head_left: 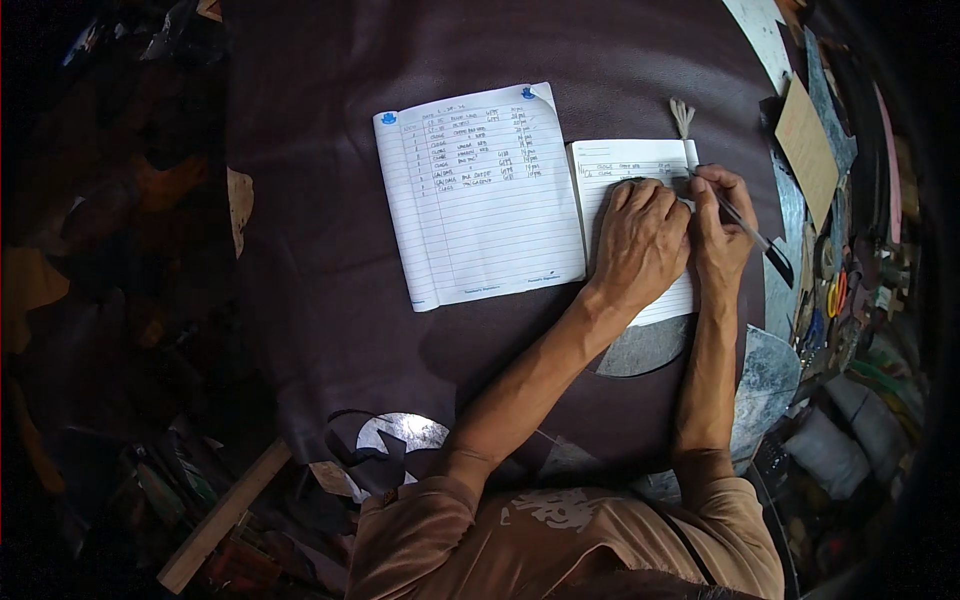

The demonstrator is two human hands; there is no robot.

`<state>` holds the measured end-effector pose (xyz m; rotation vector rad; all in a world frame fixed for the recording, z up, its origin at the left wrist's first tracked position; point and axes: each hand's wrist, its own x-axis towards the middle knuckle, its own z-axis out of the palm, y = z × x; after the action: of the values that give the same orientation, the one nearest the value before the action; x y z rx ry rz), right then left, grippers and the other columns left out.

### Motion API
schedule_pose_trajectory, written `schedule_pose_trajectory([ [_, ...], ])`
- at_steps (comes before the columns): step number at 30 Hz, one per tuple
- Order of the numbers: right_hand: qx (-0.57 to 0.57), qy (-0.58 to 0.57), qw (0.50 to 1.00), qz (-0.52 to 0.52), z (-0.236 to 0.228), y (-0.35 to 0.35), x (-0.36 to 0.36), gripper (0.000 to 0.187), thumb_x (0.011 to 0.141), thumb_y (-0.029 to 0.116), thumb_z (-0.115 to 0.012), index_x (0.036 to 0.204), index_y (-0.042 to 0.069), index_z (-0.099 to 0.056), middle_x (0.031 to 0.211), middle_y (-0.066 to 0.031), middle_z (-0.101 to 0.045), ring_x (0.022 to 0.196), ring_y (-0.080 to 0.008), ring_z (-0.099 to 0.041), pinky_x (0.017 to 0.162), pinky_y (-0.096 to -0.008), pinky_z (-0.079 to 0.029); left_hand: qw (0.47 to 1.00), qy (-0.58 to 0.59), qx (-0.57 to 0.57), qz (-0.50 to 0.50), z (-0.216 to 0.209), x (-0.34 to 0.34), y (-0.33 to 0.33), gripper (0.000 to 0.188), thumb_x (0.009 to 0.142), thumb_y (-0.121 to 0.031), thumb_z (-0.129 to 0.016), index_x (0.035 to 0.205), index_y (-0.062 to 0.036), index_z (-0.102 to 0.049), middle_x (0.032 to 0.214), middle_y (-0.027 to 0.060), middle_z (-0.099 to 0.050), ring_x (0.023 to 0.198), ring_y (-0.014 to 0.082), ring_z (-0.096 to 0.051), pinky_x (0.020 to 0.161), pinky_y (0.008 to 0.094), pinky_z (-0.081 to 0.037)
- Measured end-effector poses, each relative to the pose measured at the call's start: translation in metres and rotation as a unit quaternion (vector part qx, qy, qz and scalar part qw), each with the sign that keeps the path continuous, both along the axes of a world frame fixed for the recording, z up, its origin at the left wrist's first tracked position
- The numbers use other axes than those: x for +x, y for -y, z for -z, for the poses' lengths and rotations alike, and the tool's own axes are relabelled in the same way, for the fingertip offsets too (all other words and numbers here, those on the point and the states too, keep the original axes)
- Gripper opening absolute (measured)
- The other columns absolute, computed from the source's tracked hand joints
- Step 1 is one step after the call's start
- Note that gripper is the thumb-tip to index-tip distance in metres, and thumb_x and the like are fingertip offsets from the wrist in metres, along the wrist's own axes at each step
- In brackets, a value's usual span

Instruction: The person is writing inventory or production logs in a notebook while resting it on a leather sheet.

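In the head view, the right hand (pixel 724 225) had its thumb and fingers drawn in around a pen (pixel 757 236), leaving hardly any gap; the barrel slanted down to the right past the knuckles, and its dark end stuck out beyond the hand. The pen's tip was near the upper right of a small ruled notebook (pixel 664 308), which carried a few handwritten lines near its top. The left hand (pixel 640 235) lay back upward across the middle of the same page, its fingers bent and close together; whether they had hold of anything under them could not be told. To the left, just beside the small notebook, a larger ruled notebook (pixel 490 235) lay tilted slightly, its upper part filled with rows of writing and its lower lines blank. A pale tassel (pixel 682 118) stood out from the small notebook's top edge. Both notebooks rested on a dark brown sheet (pixel 330 250), with a grey rounded piece (pixel 645 350) just below the smaller one. Farther right were a tan card (pixel 808 150) and yellow-orange scissor handles (pixel 838 295); a wooden bar (pixel 225 515) slanted at lower left.
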<state>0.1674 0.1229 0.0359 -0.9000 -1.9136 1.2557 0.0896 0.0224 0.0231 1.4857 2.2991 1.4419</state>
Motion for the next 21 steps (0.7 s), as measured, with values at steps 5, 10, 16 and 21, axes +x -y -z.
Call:
schedule_pose_trajectory([
  [5, -0.062, 0.023, 0.998, 0.003, 0.008, -0.003, 0.003, 0.013, 0.096, 0.008, -0.067, 0.106, 0.0, -0.069, 0.094, -0.0043, -0.068, 0.086, -0.0097, -0.062, 0.076, -0.0237, -0.051, 1.0, -0.002, 0.009, -0.007, 0.003, 0.001, -0.002, 0.017, 0.077, -0.009, -0.069, 0.091, 0.0009, -0.068, 0.091, 0.0128, -0.065, 0.096, 0.0278, -0.062, 0.088, 0.0433, -0.047],
  [10, -0.017, 0.039, 0.999, -0.009, 0.01, -0.003, 0.004, 0.013, 0.096, 0.008, -0.067, 0.105, -0.001, -0.069, 0.095, -0.0047, -0.069, 0.087, -0.0105, -0.062, 0.078, -0.0247, -0.051, 1.0, 0.004, 0.01, 0.0, 0.004, 0.001, -0.001, 0.017, 0.076, -0.009, -0.069, 0.089, 0.0005, -0.068, 0.09, 0.012, -0.064, 0.096, 0.0274, -0.061, 0.088, 0.0439, -0.046],
  [16, -0.008, 0.035, 0.999, -0.003, 0.018, -0.006, 0.007, 0.014, 0.097, 0.009, -0.065, 0.105, -0.001, -0.069, 0.098, -0.0055, -0.069, 0.09, -0.0118, -0.062, 0.081, -0.0262, -0.05, 0.999, -0.004, 0.042, 0.005, 0.006, 0.001, -0.002, 0.016, 0.075, -0.009, -0.069, 0.088, 0.0003, -0.067, 0.089, 0.0121, -0.064, 0.096, 0.0282, -0.061, 0.088, 0.044, -0.046],
  [21, -0.024, 0.038, 0.999, 0.005, 0.015, -0.006, 0.006, 0.014, 0.098, 0.01, -0.064, 0.106, -0.001, -0.068, 0.099, -0.0062, -0.069, 0.091, -0.0118, -0.062, 0.082, -0.0265, -0.05, 0.998, 0.011, 0.053, 0.016, 0.008, 0.0, -0.002, 0.014, 0.077, -0.009, -0.068, 0.087, 0.0004, -0.067, 0.089, 0.0137, -0.065, 0.094, 0.0292, -0.061, 0.087, 0.0445, -0.047],
])
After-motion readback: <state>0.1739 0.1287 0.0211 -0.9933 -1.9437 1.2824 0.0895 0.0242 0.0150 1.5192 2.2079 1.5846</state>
